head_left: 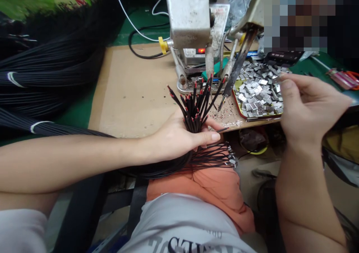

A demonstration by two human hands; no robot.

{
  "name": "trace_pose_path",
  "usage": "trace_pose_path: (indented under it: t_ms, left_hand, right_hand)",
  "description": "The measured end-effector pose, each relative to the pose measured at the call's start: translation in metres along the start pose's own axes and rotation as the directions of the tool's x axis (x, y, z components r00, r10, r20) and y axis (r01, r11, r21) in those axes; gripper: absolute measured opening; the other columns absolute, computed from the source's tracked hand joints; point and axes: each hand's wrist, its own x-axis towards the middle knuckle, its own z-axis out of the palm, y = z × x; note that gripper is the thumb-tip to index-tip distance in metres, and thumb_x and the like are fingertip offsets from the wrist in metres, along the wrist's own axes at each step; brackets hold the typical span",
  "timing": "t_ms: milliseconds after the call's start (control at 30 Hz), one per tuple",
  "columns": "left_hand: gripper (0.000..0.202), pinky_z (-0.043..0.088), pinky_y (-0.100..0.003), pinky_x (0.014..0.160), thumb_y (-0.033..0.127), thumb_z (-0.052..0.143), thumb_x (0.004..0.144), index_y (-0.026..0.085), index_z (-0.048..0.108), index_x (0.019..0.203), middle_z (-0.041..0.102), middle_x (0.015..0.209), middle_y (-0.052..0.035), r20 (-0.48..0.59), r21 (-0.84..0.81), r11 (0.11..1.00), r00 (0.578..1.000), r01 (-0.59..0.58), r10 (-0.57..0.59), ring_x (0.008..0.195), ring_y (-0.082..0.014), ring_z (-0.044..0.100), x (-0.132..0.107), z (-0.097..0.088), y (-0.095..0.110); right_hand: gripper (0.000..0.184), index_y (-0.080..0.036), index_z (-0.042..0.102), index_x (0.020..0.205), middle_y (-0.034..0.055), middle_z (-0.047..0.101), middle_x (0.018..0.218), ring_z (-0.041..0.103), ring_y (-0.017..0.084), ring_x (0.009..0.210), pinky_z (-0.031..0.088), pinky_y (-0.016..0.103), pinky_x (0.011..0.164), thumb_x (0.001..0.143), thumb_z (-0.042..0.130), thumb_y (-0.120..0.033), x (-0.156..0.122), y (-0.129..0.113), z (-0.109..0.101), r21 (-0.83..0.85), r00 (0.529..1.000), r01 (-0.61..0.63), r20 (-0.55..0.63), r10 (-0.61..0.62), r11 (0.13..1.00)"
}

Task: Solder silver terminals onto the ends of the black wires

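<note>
My left hand [179, 139] grips a fanned bundle of thin black wires [195, 110] with red tips pointing up toward the bench. The far ends of these wires [215, 157] trail across my orange-covered lap and carry small metal terminals. My right hand [308, 110] is raised at the edge of a gold-rimmed metal tray [238, 105] heaped with silver metal terminals [259, 92]. Its thumb and forefinger pinch what looks like one small metal terminal [276, 79].
A grimy crimping press [190, 17] stands just beyond the wire tips, with a dark metal blade [238, 66] slanting down beside it. Cables lie on the tan bench board [131, 95]. Large bundles of black wire [36, 73] lie to the left.
</note>
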Motion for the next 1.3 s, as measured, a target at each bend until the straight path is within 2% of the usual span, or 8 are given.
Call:
trace_pose_path:
  t_ms: [67, 133, 267, 400, 567, 700, 800, 1300]
  left_hand:
    - [0.022, 0.053, -0.018, 0.052, 0.023, 0.090, 0.087, 0.014, 0.088, 0.107, 0.071, 0.065, 0.0043, -0.004, -0.029, 0.999, 1.000, 0.016, -0.016, 0.055, -0.0083, 0.061, 0.000, -0.001, -0.001]
    - [0.027, 0.052, -0.017, 0.050, 0.024, 0.088, 0.090, 0.013, 0.089, 0.115, 0.070, 0.064, 0.0034, -0.020, -0.055, 0.998, 0.999, 0.025, -0.026, 0.053, -0.0078, 0.060, 0.001, -0.002, -0.002]
    - [0.028, 0.052, -0.016, 0.047, 0.023, 0.087, 0.091, 0.011, 0.089, 0.116, 0.070, 0.064, 0.0012, -0.057, -0.127, 0.989, 0.995, 0.074, -0.081, 0.055, -0.0092, 0.063, 0.003, -0.001, -0.004]
    - [0.020, 0.050, -0.016, 0.041, 0.010, 0.084, 0.082, 0.008, 0.086, 0.102, 0.068, 0.063, 0.0017, -0.109, -0.257, 0.962, 0.986, 0.094, -0.126, 0.053, -0.0110, 0.065, 0.008, 0.001, -0.001]
    - [0.020, 0.050, -0.017, 0.040, 0.008, 0.084, 0.080, 0.008, 0.085, 0.100, 0.069, 0.061, 0.0015, -0.134, -0.307, 0.950, 0.986, 0.057, -0.102, 0.052, -0.0114, 0.064, 0.012, 0.000, -0.003]
    - [0.022, 0.052, -0.016, 0.043, 0.010, 0.087, 0.082, 0.010, 0.086, 0.104, 0.072, 0.063, 0.0000, -0.103, -0.334, 0.941, 0.991, 0.043, -0.082, 0.055, -0.0116, 0.065, 0.015, -0.001, -0.006]
    - [0.017, 0.051, -0.016, 0.043, 0.006, 0.083, 0.084, 0.009, 0.085, 0.101, 0.073, 0.062, -0.0012, -0.106, -0.355, 0.933, 0.990, 0.055, -0.098, 0.054, -0.0116, 0.065, 0.015, 0.000, -0.004]
    - [0.013, 0.049, -0.015, 0.039, -0.001, 0.075, 0.091, 0.009, 0.082, 0.093, 0.071, 0.061, 0.0010, -0.150, -0.349, 0.936, 0.983, 0.048, -0.106, 0.051, -0.0095, 0.063, 0.017, 0.003, 0.002]
  right_hand:
    - [0.012, -0.017, 0.090, 0.101, 0.0127, 0.088, 0.097, 0.085, 0.025, 0.088, 0.067, 0.040, 0.084, 0.091, 0.091, -0.022, -0.007, -0.018, 0.007, 0.140, 0.987, -0.086, -0.122, 0.103, 0.986]
    - [0.019, -0.016, 0.083, 0.091, 0.0071, 0.083, 0.084, 0.084, 0.022, 0.078, 0.069, 0.037, 0.077, 0.079, 0.098, -0.017, -0.017, -0.035, 0.015, 0.252, 0.978, -0.143, -0.115, 0.176, 0.957]
    - [0.033, -0.020, 0.073, 0.096, -0.0009, 0.078, 0.080, 0.084, 0.019, 0.071, 0.074, 0.031, 0.071, 0.076, 0.098, -0.010, -0.035, -0.061, 0.025, 0.438, 0.943, -0.330, 0.118, 0.310, 0.836]
    - [0.023, -0.022, 0.087, 0.095, 0.0003, 0.086, 0.083, 0.084, 0.017, 0.070, 0.075, 0.026, 0.070, 0.079, 0.097, -0.010, -0.048, -0.072, 0.029, 0.368, 0.882, -0.464, 0.273, 0.383, 0.806]
    - [0.025, -0.027, 0.093, 0.098, 0.0002, 0.090, 0.095, 0.089, 0.016, 0.082, 0.077, 0.026, 0.085, 0.088, 0.087, -0.005, -0.054, -0.077, 0.035, 0.395, 0.855, -0.506, 0.342, 0.389, 0.767]
    - [0.023, -0.023, 0.088, 0.101, -0.0001, 0.089, 0.087, 0.090, 0.018, 0.078, 0.077, 0.025, 0.077, 0.087, 0.088, -0.006, -0.055, -0.079, 0.043, 0.465, 0.803, -0.595, 0.390, 0.452, 0.656]
    - [0.021, -0.023, 0.079, 0.094, -0.0001, 0.087, 0.080, 0.088, 0.021, 0.072, 0.077, 0.027, 0.071, 0.084, 0.093, -0.011, -0.056, -0.081, 0.048, 0.473, 0.780, -0.626, 0.400, 0.482, 0.620]
    - [0.017, -0.024, 0.084, 0.096, -0.0016, 0.087, 0.081, 0.089, 0.019, 0.075, 0.078, 0.026, 0.074, 0.087, 0.098, -0.021, -0.063, -0.081, 0.057, 0.488, 0.809, -0.588, 0.359, 0.466, 0.646]
